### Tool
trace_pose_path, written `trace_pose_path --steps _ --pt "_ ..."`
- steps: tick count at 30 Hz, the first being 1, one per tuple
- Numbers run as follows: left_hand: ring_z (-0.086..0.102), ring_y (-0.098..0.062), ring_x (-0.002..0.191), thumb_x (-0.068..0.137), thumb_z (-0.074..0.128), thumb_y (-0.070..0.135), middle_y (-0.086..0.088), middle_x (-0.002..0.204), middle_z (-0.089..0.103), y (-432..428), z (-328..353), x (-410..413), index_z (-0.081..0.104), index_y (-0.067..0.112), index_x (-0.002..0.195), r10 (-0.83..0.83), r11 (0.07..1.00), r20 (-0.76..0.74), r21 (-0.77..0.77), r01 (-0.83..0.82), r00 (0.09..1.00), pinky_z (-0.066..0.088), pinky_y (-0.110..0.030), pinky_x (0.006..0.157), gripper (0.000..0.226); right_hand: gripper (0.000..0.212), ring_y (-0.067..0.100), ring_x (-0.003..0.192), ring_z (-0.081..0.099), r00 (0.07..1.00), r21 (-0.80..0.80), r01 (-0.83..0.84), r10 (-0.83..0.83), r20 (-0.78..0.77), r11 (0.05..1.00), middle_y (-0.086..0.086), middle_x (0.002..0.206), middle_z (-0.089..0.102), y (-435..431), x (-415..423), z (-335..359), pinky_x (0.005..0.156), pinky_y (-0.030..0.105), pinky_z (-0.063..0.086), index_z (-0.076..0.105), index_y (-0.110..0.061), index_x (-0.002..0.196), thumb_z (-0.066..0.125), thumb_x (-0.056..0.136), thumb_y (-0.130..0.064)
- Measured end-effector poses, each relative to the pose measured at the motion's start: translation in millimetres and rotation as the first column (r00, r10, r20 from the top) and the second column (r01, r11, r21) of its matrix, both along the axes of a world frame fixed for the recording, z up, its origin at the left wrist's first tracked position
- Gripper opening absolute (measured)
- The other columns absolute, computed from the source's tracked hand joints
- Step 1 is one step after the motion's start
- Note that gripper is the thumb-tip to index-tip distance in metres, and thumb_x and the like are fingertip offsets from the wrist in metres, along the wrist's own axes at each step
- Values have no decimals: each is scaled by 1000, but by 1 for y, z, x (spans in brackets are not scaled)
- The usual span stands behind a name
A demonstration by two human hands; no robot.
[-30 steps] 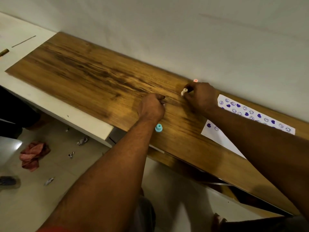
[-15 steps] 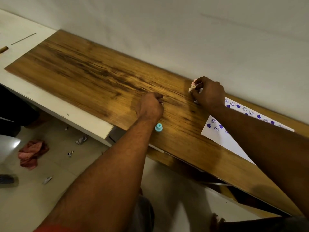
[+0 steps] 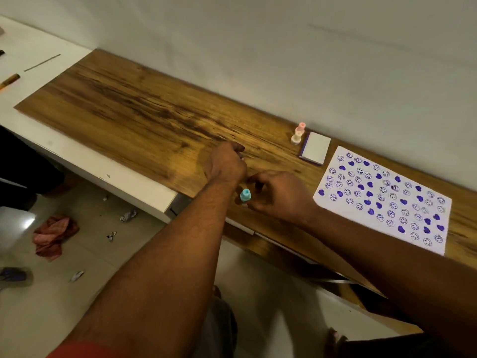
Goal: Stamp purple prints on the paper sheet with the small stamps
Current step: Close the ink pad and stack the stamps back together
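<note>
left grip (image 3: 227, 164) rests clenched on the counter (image 3: 129, 120). right grip (image 3: 278, 192) curls beside the blue stamp (image 3: 245, 195) at the near edge; cannot tell if grasping. stamped paper sheet (image 3: 382, 197) lies to its right.

The pad (image 3: 315, 149) lies between two stamps (image 3: 296, 137) and the paper sheet (image 3: 335, 195).

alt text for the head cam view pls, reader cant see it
The right hand hovers at a blue stamp standing near the front edge of a wooden desk, the left hand curled beside it. To the right lies a paper sheet covered in purple smileys and hearts, with an ink pad and two more stamps by the wall.
</note>
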State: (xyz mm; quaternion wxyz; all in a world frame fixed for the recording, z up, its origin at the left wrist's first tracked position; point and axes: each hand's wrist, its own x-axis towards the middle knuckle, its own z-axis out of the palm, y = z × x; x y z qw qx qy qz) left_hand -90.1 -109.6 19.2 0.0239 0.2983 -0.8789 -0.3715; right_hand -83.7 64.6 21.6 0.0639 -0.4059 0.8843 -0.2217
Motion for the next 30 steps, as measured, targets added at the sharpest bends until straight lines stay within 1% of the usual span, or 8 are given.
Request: trace_pose_path --steps 3,5,9,13,17,21,26,30 --pt "68 -11 105 90 72 10 12 107 74 0 -2 0 73 33 121 6 1000 -3 -6 -6 1000 56 -36 94 38 36 6 86 65 1000 -11 -1 0 -4 1000 -9 106 74 -10 -2 -13 70 22 55 71 -27 122 68 94 -49" --pt "68 -12 105 91 72 12 10 108 74 -1 -3 0 73 31 121 -1 1000 -11 -3 1 1000 56 -35 94 36 32 5 83 65 1000 -11 27 -27 -14 1000 -9 101 74 -10 -12 -17 68 21 54 72 -27 118 65 96 -49" --pt "67 -13 105 93 72 18 11 107 74 -5 -6 1 72 31 124 -2 1000 -22 -9 2 1000 54 -32 91 34 35 10 83 65 960 22 273 -271 -67 962 -9 97 73 1 -51 -16 65 26 49 71 -29 120 64 94 -52" --pt "67 -14 105 93 69 16 11 107 73 -6 -8 1 71 32 127 3 1000 -17 -13 -3 1000 53 -31 93 37 39 27 87 70 892 62 441 -429 -139 896 5 94 75 19 -92 -18 66 30 48 73 -27 120 65 93 -54" --pt "68 -17 108 93 69 16 9 109 74 -2 -8 -2 70 31 129 -12 1000 -15 -29 12 1000 53 -32 95 39 43 28 89 69 866 65 490 -476 -155 870 8 98 75 34 -112 -23 58 24 34 72 -25 124 64 94 -55" --pt "67 -17 112 93 69 17 8 111 75 -1 -9 -2 67 30 134 -15 998 -22 -58 14 1000 52 -33 98 43 42 29 90 70 859 60 503 -491 -147 862 8 98 75 36 -117 -23 67 28 39 71 -25 123 65 94 -54" --pt "68 -16 110 93 70 16 9 110 74 0 -10 -4 66 30 135 -16 999 -13 -44 15 1000 53 -36 98 45 46 29 93 69 853 82 517 -504 -133 852 9 101 74 37 -115 -22 68 29 40 70 -21 127 62 95 -54" --pt "68 -16 109 92 70 15 10 108 75 0 -11 -5 67 30 133 -17 999 -23 -50 16 1000 54 -36 97 44 47 29 97 69 852 78 517 -504 -144 852 8 104 75 37 -112 -18 69 28 39 70 -22 127 63 94 -56"
